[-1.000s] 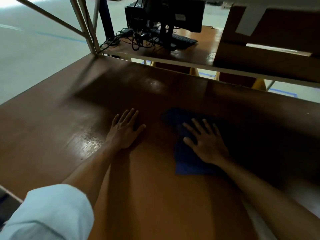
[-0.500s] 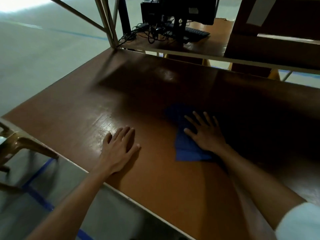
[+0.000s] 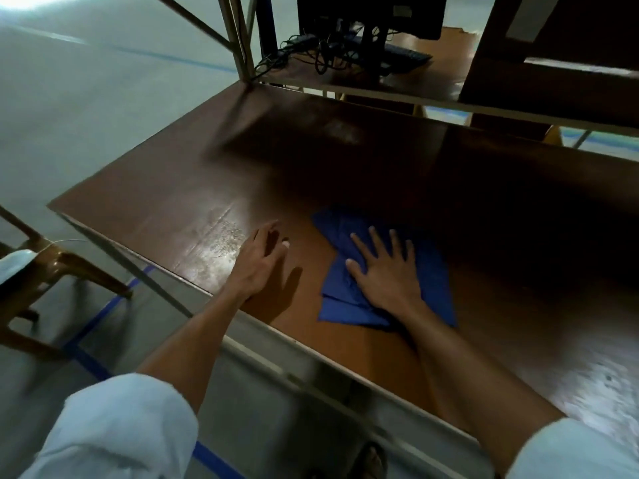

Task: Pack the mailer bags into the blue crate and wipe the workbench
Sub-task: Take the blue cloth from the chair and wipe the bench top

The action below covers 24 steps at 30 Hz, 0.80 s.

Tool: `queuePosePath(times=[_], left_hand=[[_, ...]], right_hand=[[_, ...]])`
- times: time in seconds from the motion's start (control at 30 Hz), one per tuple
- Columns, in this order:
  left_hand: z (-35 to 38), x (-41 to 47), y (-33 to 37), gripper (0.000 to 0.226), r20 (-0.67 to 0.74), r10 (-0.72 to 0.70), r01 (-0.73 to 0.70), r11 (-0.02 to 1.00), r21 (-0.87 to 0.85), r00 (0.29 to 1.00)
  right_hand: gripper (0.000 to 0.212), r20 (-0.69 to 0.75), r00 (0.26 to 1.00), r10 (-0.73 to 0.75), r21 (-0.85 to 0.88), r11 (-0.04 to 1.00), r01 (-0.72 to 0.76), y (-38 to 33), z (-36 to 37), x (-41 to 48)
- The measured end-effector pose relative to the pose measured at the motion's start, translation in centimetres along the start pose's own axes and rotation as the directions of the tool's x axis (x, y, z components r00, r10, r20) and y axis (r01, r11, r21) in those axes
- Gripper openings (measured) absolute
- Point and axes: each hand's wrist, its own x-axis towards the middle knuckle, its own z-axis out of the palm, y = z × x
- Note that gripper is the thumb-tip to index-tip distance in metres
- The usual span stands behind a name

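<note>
Brown workbench (image 3: 345, 174); blue cloth (image 3: 434, 271) flat on it, near front edge.
Cloth under right hand (image 3: 387, 280), fingers spread, palm flat pressing its middle; left hand (image 3: 259, 264) over workbench front edge, apart from cloth, fingers loose, holding nothing.

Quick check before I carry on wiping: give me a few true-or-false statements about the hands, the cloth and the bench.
1. The right hand lies flat on the cloth. True.
2. The left hand grips the cloth. False: it holds nothing and is beside the cloth.
3. The cloth is red. False: it is blue.
4. A monitor stands beyond the bench. True.
</note>
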Motion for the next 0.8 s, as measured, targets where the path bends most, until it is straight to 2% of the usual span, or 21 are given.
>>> queuePosePath(times=[0.03,0.1,0.17,0.2,0.3,0.33,0.4,0.47,0.53,0.6,0.67,0.73,0.8], left_hand=[[-0.4,-0.4,0.2,0.055,-0.004,0.027,-0.027,1.000,-0.004,1.000],[-1.3,-1.6,0.0,0.053,-0.028,0.106,-0.105,0.993,0.050,0.994],[-2.4,-3.1,-0.9,0.053,-0.051,0.140,-0.136,0.987,0.084,0.989],[-3.0,-4.0,-1.6,0.051,-0.072,0.137,-0.131,0.988,0.084,0.988],[-5.0,-6.1,-3.3,0.040,-0.155,0.120,-0.111,0.992,0.067,0.981],[-5.6,-6.5,-3.7,0.039,-0.178,0.126,-0.115,0.991,0.071,0.976],[-6.6,-7.1,-4.2,0.038,-0.198,0.133,-0.117,0.989,0.089,0.971],[-7.0,-7.4,-4.2,0.038,-0.209,0.106,-0.093,0.993,0.074,0.972],[-6.9,-7.5,-3.7,0.038,-0.223,0.090,-0.085,0.996,0.031,0.971],[-6.3,-7.4,-2.9,0.037,-0.220,0.111,-0.112,0.994,0.006,0.969],[-5.0,-7.5,-2.0,0.037,-0.190,0.157,-0.160,0.987,0.001,0.969],[-3.4,-7.4,-1.0,0.037,-0.139,0.197,-0.199,0.980,-0.004,0.970],[-1.6,-7.1,-0.1,0.042,-0.049,0.219,-0.218,0.976,0.011,0.975]], right_hand=[[0.064,-0.002,0.998,-0.056,0.001,0.998,0.056,-1.9,0.2,-1.5],[0.061,0.040,0.965,-0.259,0.007,0.966,0.259,-5.2,0.5,-4.7],[0.060,0.073,0.937,-0.342,0.007,0.940,0.342,-6.0,0.4,-5.4],[0.060,0.072,0.952,-0.297,0.014,0.955,0.297,-6.0,0.4,-4.5],[0.064,0.049,0.999,0.024,0.040,0.999,-0.026,-7.3,0.7,-2.8],[0.064,0.042,0.999,0.030,0.051,0.998,-0.032,-8.9,0.9,-2.9],[0.062,0.064,0.985,-0.159,0.044,0.987,0.156,-12.6,1.3,-4.2],[0.058,0.110,0.928,-0.355,0.028,0.935,0.354,-14.5,1.6,-6.1],[0.056,0.115,0.906,-0.407,0.023,0.913,0.407,-12.9,1.2,-7.7],[0.056,0.095,0.942,-0.321,0.023,0.947,0.321,-9.1,1.0,-9.0],[0.058,0.044,0.995,-0.087,-0.005,0.996,0.087,-4.9,0.8,-10.4],[0.060,0.012,0.996,0.089,-0.018,0.996,-0.089,-3.1,0.4,-11.8],[0.059,0.038,0.999,0.035,-0.031,0.999,-0.034,-3.7,0.1,-13.4]])
